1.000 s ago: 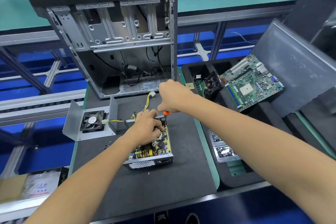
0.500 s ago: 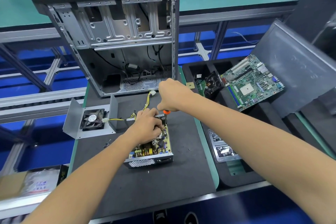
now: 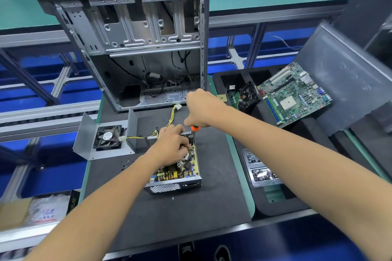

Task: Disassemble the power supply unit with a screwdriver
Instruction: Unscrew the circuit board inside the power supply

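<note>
Gripping the orange-collared screwdriver (image 3: 193, 133) upright in our fisted right hand (image 3: 201, 108), we set its shaft into the open power supply unit (image 3: 178, 171) mid-mat (image 3: 212, 203), where our left hand (image 3: 171, 146) rests, fingers curled onto the board.

The open grey power supply box (image 3: 172, 186) is dull sheet metal with a perforated front, holding a glossy yellow circuit board (image 3: 191, 167). Under it lies a matt black, slightly grainy mat (image 3: 165, 214). The bent grey cover plate (image 3: 84, 144) is bare, satin metal around a black plastic fan (image 3: 108, 137). The orange screwdriver handle (image 3: 195, 128) looks like smooth plastic. The tall computer case (image 3: 131, 34) shows stamped galvanised steel under a matt black top.
</note>
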Available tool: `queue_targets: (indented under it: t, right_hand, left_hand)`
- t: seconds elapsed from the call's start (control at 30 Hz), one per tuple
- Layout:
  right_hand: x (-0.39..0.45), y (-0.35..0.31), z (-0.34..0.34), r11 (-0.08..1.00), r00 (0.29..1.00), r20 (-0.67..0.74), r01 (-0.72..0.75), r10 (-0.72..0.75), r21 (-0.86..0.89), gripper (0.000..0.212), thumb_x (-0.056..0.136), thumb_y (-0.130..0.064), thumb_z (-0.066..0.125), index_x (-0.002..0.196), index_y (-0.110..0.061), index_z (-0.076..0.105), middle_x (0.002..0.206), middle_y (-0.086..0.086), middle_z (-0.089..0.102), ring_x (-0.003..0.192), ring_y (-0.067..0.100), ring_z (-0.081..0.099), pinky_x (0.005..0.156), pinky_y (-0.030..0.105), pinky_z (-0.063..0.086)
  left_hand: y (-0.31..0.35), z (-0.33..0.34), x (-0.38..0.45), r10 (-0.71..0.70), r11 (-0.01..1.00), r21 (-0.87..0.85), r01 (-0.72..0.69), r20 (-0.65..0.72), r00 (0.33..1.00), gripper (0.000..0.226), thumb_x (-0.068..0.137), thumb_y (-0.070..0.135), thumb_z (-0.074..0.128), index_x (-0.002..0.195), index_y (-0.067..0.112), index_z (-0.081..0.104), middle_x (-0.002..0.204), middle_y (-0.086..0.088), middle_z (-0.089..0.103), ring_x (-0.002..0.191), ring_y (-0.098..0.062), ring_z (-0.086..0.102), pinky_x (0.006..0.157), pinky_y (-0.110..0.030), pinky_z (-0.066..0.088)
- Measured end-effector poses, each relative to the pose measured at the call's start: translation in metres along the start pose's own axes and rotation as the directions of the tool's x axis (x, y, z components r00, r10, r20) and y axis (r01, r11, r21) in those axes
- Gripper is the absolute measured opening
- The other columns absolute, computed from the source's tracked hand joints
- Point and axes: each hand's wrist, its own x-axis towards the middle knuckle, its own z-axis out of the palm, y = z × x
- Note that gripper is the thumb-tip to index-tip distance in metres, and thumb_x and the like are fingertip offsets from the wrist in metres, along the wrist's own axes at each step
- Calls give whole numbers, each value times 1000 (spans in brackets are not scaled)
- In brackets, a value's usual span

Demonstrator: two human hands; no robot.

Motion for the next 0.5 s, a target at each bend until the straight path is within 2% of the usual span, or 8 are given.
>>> queue_targets:
  t: [0.5]
  right_hand:
    - [1, 1, 3, 1000, 1000, -4, 8, -8, 7, 40, 70, -20, 69, 56, -13, 31, 51, 0, 36, 42, 13, 31, 38, 22, 27]
  left_hand:
    - [2, 0, -1, -14, 1000, 0, 14, -3, 1000, 22, 84, 20, 55, 90, 25, 76, 111, -3, 51, 101, -22, 40, 92, -33, 19]
